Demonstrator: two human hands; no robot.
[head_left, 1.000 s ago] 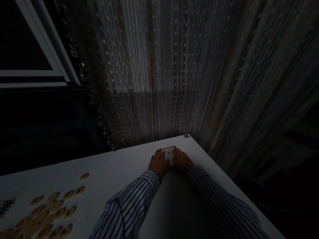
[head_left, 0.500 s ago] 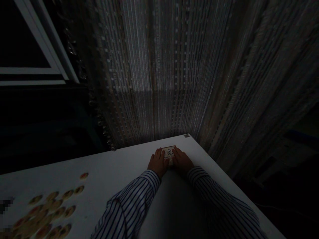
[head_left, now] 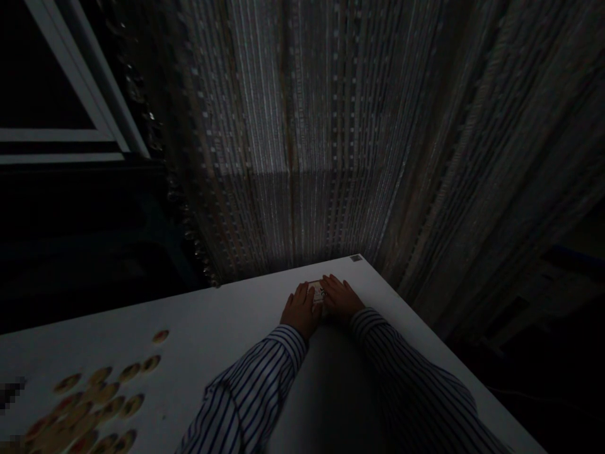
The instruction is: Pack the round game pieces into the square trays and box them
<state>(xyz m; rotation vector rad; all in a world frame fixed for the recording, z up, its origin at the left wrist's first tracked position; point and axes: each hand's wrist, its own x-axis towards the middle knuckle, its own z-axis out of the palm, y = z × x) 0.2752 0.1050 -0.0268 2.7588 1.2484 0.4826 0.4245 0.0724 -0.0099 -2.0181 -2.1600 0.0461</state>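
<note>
A small flat box or card (head_left: pixel 317 292) with a pale face, dark printed figures and a reddish far edge lies on the white table near its far right corner. Along its left side is my left hand (head_left: pixel 301 310), thumb resting over the face and fingers pointing away from me. From the right, my right hand (head_left: pixel 342 297) lies over the box, its fingers reaching across and hiding the right part. Between them the two hands hold it against the table. Dim light hides its exact thickness and the undersides of my fingers.
Many round yellowish discs with printed pictures (head_left: pixel 75 413) lie piled and scattered at the table's left; one reddish disc (head_left: pixel 161 336) sits apart. A small dark square marker (head_left: pixel 355 258) is at the far corner. Behind the table (head_left: pixel 227 315) hangs a string curtain (head_left: pixel 307 126).
My right hand has shifted left and inward over the box, so more of its printed face is covered. My left hand has barely moved.
</note>
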